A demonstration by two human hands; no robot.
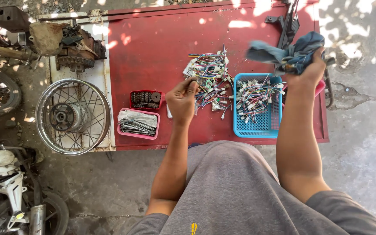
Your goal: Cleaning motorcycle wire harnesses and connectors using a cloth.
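While bunched in right hand (312,69), blue rag (283,52), crumpled, faded.

Head camera looking straight down.
I'm viewing from above the person's torso, facing the red table (153,48) at arm's length, with concrete ground (362,130) showing around it; there's no second view.

Loose wire bundle (209,76) on the surface (153,48), basket (257,126) of wires just right, two small trays (138,123) left, spoked wheel (73,116) further left
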